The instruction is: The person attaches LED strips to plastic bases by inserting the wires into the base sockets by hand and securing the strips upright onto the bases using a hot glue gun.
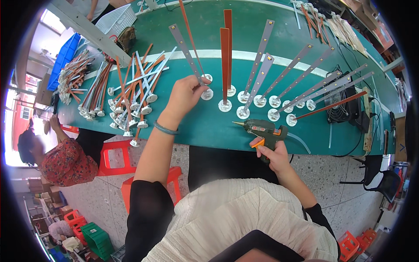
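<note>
The likely light, flexible strip [186, 51] is pinched low by left fingers [192, 82], the glue gun [260, 129] gripped by right fingers [266, 151].

A green table [187, 128] spread beneath the left fingers [200, 91]. Lower left of them stood a red stool [117, 145]; far up-left, a window [54, 21] glared white. Below the right fingers [266, 152] lay speckled floor [325, 174], with a black chair [388, 185] farther right.
</note>
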Demonstrator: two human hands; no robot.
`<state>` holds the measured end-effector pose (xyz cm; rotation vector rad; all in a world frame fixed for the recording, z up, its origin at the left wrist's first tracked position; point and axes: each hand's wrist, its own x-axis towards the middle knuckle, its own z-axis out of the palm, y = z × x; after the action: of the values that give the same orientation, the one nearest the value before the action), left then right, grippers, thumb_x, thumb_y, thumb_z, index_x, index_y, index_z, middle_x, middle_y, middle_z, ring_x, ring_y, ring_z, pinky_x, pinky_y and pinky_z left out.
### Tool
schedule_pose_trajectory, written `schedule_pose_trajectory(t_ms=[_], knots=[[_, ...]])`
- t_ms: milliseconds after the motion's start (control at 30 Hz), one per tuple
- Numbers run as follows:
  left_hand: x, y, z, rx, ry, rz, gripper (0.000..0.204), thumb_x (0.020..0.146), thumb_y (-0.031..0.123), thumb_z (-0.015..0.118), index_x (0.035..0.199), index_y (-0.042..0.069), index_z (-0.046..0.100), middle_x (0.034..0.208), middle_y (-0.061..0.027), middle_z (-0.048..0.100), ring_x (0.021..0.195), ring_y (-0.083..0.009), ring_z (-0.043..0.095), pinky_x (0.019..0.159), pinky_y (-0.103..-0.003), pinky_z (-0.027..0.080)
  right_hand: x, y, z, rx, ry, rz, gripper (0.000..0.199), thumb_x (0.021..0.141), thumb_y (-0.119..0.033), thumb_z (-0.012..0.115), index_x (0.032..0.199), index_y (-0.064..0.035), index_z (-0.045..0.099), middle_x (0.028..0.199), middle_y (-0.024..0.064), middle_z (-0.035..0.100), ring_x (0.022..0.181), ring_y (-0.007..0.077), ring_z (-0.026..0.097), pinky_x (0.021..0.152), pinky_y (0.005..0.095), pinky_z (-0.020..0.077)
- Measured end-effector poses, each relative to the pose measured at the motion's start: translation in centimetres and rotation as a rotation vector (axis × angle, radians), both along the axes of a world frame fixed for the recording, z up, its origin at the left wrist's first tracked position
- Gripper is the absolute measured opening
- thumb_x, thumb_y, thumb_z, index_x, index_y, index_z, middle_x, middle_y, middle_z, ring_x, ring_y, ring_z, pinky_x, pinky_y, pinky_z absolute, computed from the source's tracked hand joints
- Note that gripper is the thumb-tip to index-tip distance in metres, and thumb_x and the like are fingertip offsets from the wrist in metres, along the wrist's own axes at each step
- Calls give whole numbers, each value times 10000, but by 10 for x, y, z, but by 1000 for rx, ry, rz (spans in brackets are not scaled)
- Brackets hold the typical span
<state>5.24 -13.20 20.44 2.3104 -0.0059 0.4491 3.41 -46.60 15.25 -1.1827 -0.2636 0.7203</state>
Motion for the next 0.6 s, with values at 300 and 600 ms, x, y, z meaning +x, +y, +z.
schedule_pose_trajectory(t_ms=[300, 600], knots=[[11, -2, 2, -68, 56, 3, 166, 811, 50, 727, 974, 21, 715, 862, -124, 696, 719, -199, 678, 667, -310, 536, 0, -2, -1, 24, -11, 15, 433, 858, -61, 646, 1259, 42, 518, 1041, 145, 670, 727, 128, 573, 659, 250, 484], [15, 1, 10, 38, 141, 23, 186, 835, 105, 735, 998, 14, 728, 802, -101, 684, 669, -137, 628, 635, -279, 508, 1, -3, 2, -6, -25, 27, 427, 843, -17, 634, 1248, 39, 513, 1045, 147, 663, 732, 129, 574, 657, 250, 485]])
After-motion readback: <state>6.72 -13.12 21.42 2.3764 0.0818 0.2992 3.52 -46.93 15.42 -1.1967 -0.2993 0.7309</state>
